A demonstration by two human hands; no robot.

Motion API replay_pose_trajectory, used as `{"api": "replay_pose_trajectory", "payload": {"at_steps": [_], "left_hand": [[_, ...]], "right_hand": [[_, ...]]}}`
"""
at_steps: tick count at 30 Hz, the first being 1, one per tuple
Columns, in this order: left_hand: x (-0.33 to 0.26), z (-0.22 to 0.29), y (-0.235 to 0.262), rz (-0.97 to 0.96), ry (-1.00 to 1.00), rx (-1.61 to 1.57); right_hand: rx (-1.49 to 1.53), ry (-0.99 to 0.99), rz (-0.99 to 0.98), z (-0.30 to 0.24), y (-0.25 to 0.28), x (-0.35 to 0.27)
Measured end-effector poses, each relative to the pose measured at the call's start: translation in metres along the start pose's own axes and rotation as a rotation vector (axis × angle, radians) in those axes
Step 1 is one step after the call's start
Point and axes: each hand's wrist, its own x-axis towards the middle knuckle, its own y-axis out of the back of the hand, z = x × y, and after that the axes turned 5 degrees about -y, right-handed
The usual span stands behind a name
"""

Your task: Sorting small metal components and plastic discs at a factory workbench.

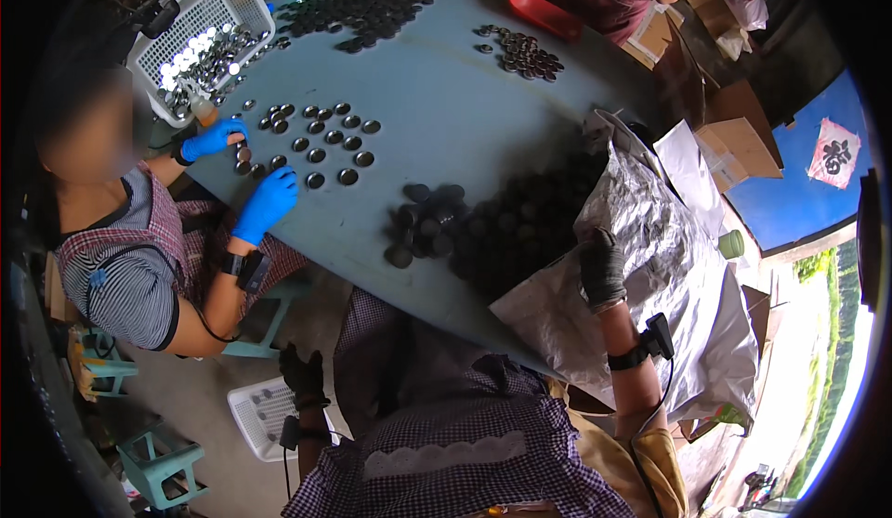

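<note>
My right hand (pixel 602 272), in a dark glove, is closed on the edge of a large silver sack (pixel 655 211). The sack lies tilted over the table's right corner, its mouth toward a heap of dark round caps (pixel 530 221). Part of that heap is in shadow, and single pieces are hard to make out. Smaller groups of the same dark caps (pixel 423 225) sit at the heap's left side. Off the table's near edge hangs my left hand (pixel 305 376), also dark-gloved, fingers apart and holding nothing, above a white basket (pixel 251 416) on the floor.
On the left a co-worker in blue gloves (pixel 268 204) handles shiny round caps (pixel 316 156) on the blue-grey table (pixel 418 100). A white basket of metal pieces (pixel 200 16), a red scoop (pixel 539 12) and cardboard boxes (pixel 739 137) surround it. Green stools (pixel 160 467) stand at lower left.
</note>
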Motion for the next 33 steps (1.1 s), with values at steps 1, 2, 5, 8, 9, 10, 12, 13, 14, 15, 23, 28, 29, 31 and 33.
{"api": "replay_pose_trajectory", "payload": {"at_steps": [1, 2, 5, 8, 9, 10, 12, 13, 14, 15, 23, 28, 29, 31, 33], "left_hand": [[-0.004, -0.003, 0.001, 0.010, -0.021, 0.039], [-0.007, -0.006, 0.001, 0.010, -0.012, 0.041], [-0.007, 0.006, 0.005, 0.026, -0.058, 0.004], [-0.011, 0.024, 0.012, 0.176, -0.264, 0.033], [-0.011, 0.039, 0.020, 0.236, -0.339, 0.008], [-0.011, 0.052, 0.028, 0.296, -0.412, -0.015], [-0.013, 0.071, 0.040, 0.328, -0.437, -0.040], [-0.014, 0.079, 0.046, 0.360, -0.468, -0.067], [-0.010, 0.090, 0.049, 0.353, -0.476, -0.070], [-0.005, 0.100, 0.051, 0.359, -0.506, -0.121], [-0.002, 0.071, 0.044, 0.339, -0.380, -0.193], [0.001, 0.065, 0.046, 0.337, -0.331, -0.252], [0.006, 0.063, 0.041, 0.332, -0.334, -0.255], [0.011, 0.054, 0.031, 0.340, -0.302, -0.296], [0.014, 0.041, 0.022, 0.312, -0.235, -0.309]], "right_hand": [[0.005, 0.007, -0.006, -0.009, 0.011, 0.008], [0.183, -0.205, -0.059, -0.015, 0.028, 0.018], [0.338, -0.336, -0.071, -0.015, 0.044, 0.021], [0.461, -0.524, -0.178, -0.043, 0.066, 0.027], [0.607, -0.425, -0.122, -0.055, 0.076, 0.027], [0.754, -0.323, -0.068, -0.068, 0.084, 0.027], [0.812, -0.241, 0.007, -0.094, 0.098, 0.030], [0.718, -0.191, 0.069, -0.107, 0.105, 0.032], [0.635, -0.206, 0.067, -0.117, 0.116, 0.033], [0.629, -0.216, 0.069, -0.120, 0.119, 0.031], [0.614, 0.118, -0.096, -0.196, 0.113, 0.007], [0.827, -0.007, -0.522, -0.222, 0.041, -0.038], [0.823, -0.012, -0.521, -0.225, 0.037, -0.038], [0.402, 0.280, -0.609, -0.231, 0.030, -0.036], [0.299, 0.383, -0.638, -0.231, 0.017, -0.042]]}}
